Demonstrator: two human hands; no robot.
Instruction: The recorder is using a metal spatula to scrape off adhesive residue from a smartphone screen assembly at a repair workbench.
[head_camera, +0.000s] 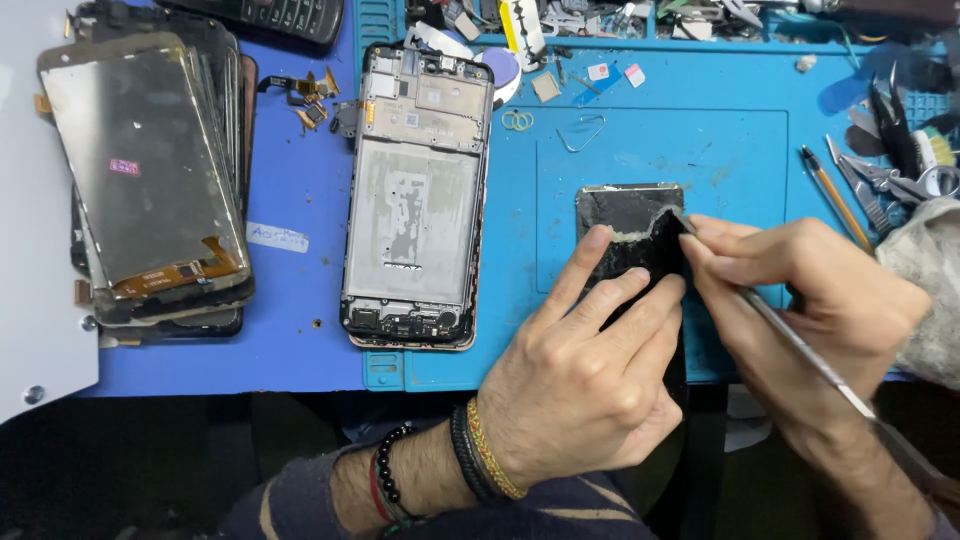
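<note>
My left hand (585, 370) presses flat on a black broken phone screen panel (625, 215) lying on the blue work mat (740, 150). My right hand (800, 300) grips a thin metal tool (800, 350); its tip meets the panel's torn upper right edge. Part of the black layer is peeled back there, and pale residue shows along the tear. My fingers hide the lower half of the panel.
An opened phone frame (415, 200) lies to the left on the mat. A stack of old screens (150, 180) fills the far left. Tweezers and cutters (890, 170), a pencil-like tool (835, 195) and small parts (560, 90) lie at the right and back.
</note>
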